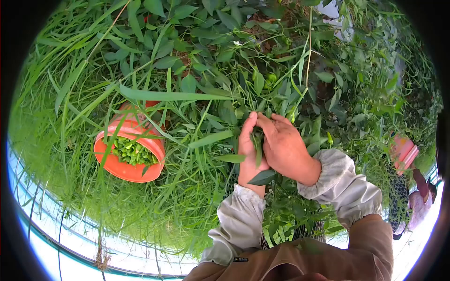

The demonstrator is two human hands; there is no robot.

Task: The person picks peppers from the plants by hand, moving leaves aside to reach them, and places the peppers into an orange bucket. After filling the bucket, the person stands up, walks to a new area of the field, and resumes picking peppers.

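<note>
My left hand (249, 152) is raised among the leaves of a pepper plant (260, 86), its palm turned inward and its fingertips partly hidden by foliage. Right beside it, my right hand (287, 147) has its fingers curled in toward the left one, and the two hands meet around leaves and stems. What lies between the fingers is too hidden to make out. A green pepper (293, 115) hangs just above the right hand, and another small one (330, 138) is to its right. Both forearms wear light grey sleeve covers.
An orange bucket (129, 171) holding green peppers leans in tall grass at the left. A long grass blade (173, 96) crosses above it. At the far right another person (418, 201) is by a pink-red bucket (404, 153). Dense plants surround the hands.
</note>
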